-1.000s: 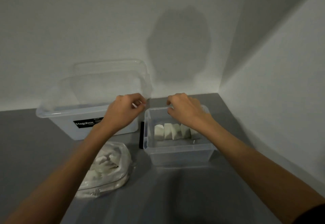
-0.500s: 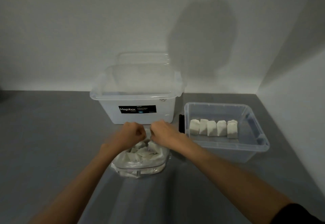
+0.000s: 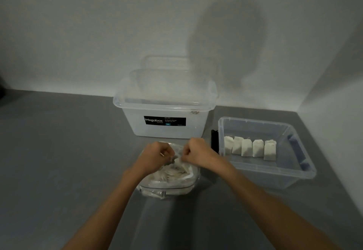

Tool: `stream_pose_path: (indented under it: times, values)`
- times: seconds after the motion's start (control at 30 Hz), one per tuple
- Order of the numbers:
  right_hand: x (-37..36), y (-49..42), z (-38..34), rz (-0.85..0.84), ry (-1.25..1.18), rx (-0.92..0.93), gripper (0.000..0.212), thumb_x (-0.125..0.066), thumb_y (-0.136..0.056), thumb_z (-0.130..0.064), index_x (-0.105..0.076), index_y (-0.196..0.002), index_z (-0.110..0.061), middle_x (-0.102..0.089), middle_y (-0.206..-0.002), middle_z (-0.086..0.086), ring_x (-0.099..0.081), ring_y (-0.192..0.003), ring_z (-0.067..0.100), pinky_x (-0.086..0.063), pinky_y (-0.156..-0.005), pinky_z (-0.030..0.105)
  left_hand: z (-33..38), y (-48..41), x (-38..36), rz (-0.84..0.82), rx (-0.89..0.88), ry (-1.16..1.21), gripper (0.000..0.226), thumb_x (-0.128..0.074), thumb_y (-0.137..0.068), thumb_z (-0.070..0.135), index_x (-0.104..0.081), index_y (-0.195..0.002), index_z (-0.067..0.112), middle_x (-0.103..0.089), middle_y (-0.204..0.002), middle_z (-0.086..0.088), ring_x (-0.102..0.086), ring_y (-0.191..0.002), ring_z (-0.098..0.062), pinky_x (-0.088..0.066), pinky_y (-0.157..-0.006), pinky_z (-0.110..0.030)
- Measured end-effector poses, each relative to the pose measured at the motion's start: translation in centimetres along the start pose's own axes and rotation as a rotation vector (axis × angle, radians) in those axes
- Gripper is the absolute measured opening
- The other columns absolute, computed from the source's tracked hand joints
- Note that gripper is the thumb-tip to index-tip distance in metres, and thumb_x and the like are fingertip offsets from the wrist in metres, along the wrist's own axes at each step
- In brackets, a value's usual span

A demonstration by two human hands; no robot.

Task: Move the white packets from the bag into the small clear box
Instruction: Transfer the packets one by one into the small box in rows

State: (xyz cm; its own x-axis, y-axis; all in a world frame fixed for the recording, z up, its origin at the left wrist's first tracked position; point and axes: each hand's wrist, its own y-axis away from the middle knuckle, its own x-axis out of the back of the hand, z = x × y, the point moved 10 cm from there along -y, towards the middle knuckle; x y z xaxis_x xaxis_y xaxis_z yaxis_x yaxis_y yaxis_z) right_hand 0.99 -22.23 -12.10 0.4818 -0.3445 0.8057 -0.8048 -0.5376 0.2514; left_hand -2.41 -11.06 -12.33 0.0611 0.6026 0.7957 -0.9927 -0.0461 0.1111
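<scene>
Head view: clear plastic bag (image 3: 176,183) lies at centre frame on the grey surface (image 3: 68,161), stuffed with white packets (image 3: 172,172); left grip (image 3: 157,154) and right grip (image 3: 198,152), both bare hands, are clenched knuckles-up at the bag's far edge, each apparently pinching its film; whether a packet is pinched too is hidden by the fingers. Small clear box (image 3: 275,180) sits open at right of centre, near the bag; row of five packets (image 3: 247,149) stands side by side inside.

Packets look light, soft and papery, likely to crumple; best taken by a top corner in a fingertip pinch, one at a time. Bag film looks thin, floppy and slippery; probably needs one grip holding the mouth open.

Surface is flat and matte; large Megabox tub (image 3: 165,130) is just behind the bag at upper centre; black latch (image 3: 214,140) on the small box's left end. White walls meet in a corner at upper right; head shadow (image 3: 227,39) on the back wall; light is dim.
</scene>
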Motion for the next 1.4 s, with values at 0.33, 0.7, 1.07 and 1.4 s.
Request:
stream_pose_path:
  times: [0.33, 0.7, 1.07, 1.4]
  values:
    - [-0.9, 0.9, 0.3, 0.149, 0.221, -0.045, 0.015, -0.058, -0.090, -0.016, -0.071, -0.096, -0.011, -0.069, -0.093, 0.009, -0.066, -0.083, 0.025, -0.050, -0.067, 0.031, -0.9, 0.4, -0.4, 0.028, -0.004, 0.210, 0.014, -0.065, -0.081, 0.001, -0.073, -0.085, 0.012, -0.070, -0.077, 0.004, -0.063, -0.065, 0.005, -0.048, -0.059, -0.007]
    - [3.1, 2.7, 1.7, 0.307, -0.741, -0.144, 0.006, -0.064, -0.089, -0.011, -0.070, -0.091, -0.010, -0.066, -0.066, 0.001, -0.059, -0.056, 0.009, -0.047, -0.051, 0.019, -1.2, 1.2, 2.7, 0.162, 0.037, 0.602, 0.013, -0.059, -0.091, 0.014, -0.070, -0.098, 0.020, -0.070, -0.090, -0.004, -0.068, -0.083, -0.017, -0.058, -0.071, -0.031]
    - [4.3, 2.9, -0.4, 0.232, -0.873, -0.004, 0.015, -0.060, -0.092, -0.010, -0.073, -0.093, -0.017, -0.067, -0.071, 0.001, -0.056, -0.062, 0.008, -0.049, -0.054, 0.021, 2.9, 1.3, 2.1, -0.133, -0.018, 0.841, 0.018, -0.058, -0.092, 0.015, -0.068, -0.107, 0.011, -0.071, -0.100, -0.012, -0.067, -0.086, -0.015, -0.055, -0.075, -0.024]
    - [6.7, 2.8, 0.0, 0.385, -0.969, 0.023, 0.015, -0.061, -0.090, -0.006, -0.074, -0.092, -0.013, -0.068, -0.076, -0.001, -0.053, -0.063, 0.012, -0.049, -0.055, 0.022, 1.5, 0.1, 3.6, -0.047, 0.096, 1.058, 0.008, -0.066, -0.086, 0.019, -0.069, -0.087, 0.012, -0.065, -0.078, -0.003, -0.061, -0.071, -0.010, -0.052, -0.062, -0.019]
